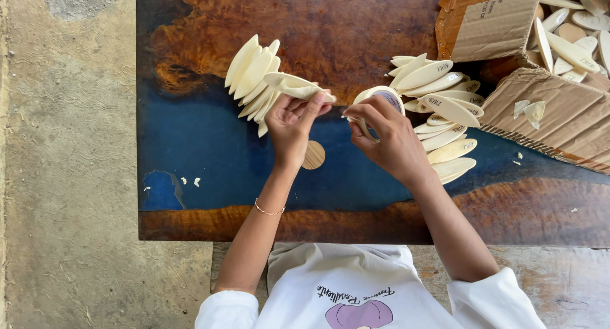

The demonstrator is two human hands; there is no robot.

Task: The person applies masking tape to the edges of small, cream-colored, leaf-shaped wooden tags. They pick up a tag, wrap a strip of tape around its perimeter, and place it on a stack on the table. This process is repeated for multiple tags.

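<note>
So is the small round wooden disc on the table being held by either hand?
No: the round wooden disc lies on the blue part of the table beside the left hand, while both hands grip pale oval pieces higher up.

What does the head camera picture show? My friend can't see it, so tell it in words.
Seen from above, a person's left hand and right hand hold pale oval wooden pieces over a brown and blue table. Fanned piles of the same ovals lie on both sides, and an open cardboard box holds more.
</note>
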